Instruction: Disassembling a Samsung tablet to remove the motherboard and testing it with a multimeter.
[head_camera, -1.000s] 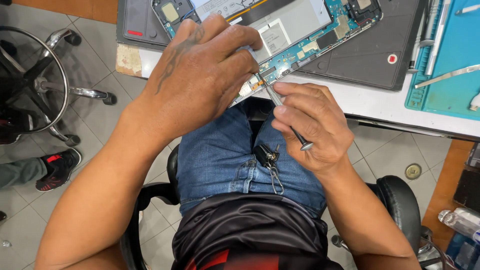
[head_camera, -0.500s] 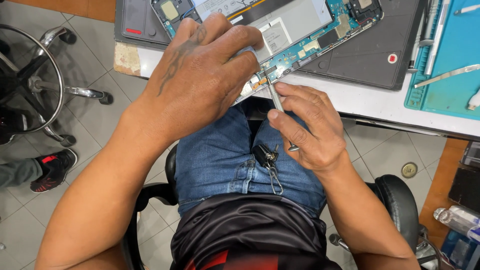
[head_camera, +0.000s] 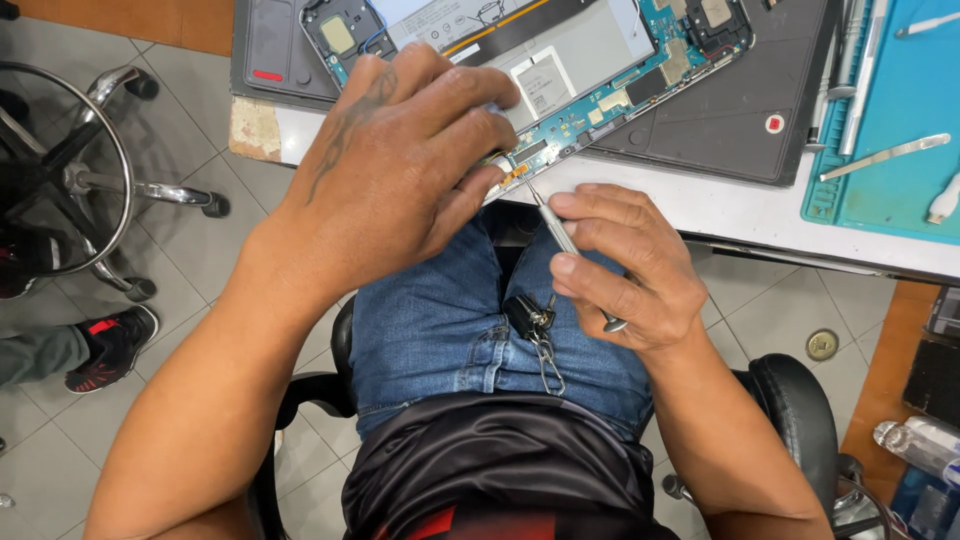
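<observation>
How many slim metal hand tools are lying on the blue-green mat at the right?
2 in plain view: a flat silver metal pry tool lying mid-mat, and another silver tool near the top edge. More may lie outside the frame.

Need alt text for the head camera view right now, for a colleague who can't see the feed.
A seated person's right hand holds a thin metal screwdriver with its tip at the edge of an opened tablet, which the left hand steadies on a dark mat. Metal tools lie on a teal mat to the right.

- bare forearms, no sleeves
- left hand (head_camera: 400, 170) with a dark tattoo on its back
- blue denim jeans (head_camera: 440, 320)
- black shiny shirt (head_camera: 500, 470) with red print at the hem
- keys on a metal chain (head_camera: 535, 330) clipped at the waist
</observation>
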